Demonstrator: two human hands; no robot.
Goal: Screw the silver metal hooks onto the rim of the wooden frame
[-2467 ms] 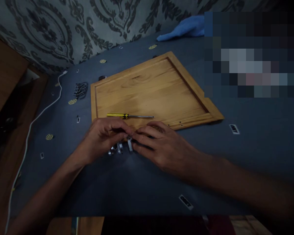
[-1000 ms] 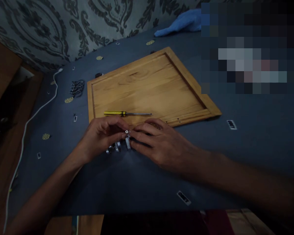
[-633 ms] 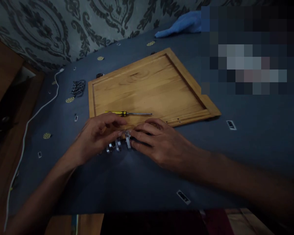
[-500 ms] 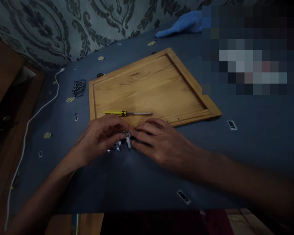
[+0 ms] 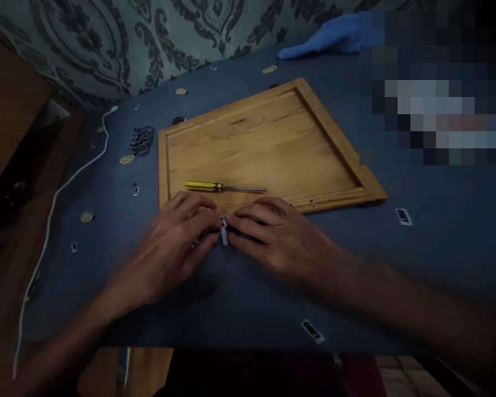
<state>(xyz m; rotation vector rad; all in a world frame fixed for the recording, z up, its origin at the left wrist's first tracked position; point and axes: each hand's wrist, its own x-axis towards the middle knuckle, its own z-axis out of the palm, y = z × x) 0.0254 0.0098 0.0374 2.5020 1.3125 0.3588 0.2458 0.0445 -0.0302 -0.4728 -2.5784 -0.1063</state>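
Observation:
A framed wooden panel (image 5: pixel 248 149) lies on the dark blue cloth, and both hands meet at its near edge. Between their fingertips is a small silver metal hook (image 5: pixel 224 236), its lower end pointing toward me. My left hand (image 5: pixel 177 237) pinches it from the left with bent fingers. From the right, my right hand (image 5: pixel 273 231) closes thumb and fingers on the same piece. Most of the hook's upper part is hidden by fingers. A yellow-handled screwdriver (image 5: pixel 225 187) rests on the panel just beyond the hands, its shaft pointing right.
Several dark metal hooks (image 5: pixel 141 140) lie in a pile left of the panel. A white cable (image 5: pixel 54 204) runs down the cloth's left side. Farther back is a blue cloth (image 5: pixel 322 38) by the patterned wall. A wooden cabinet (image 5: pixel 12 94) stands left; the upper right is blurred out.
My left hand has shifted its fingers right, closer to the right fingertips, covering silver pieces seen beneath it before. The whole view has moved slightly; the screwdriver stays on the panel.

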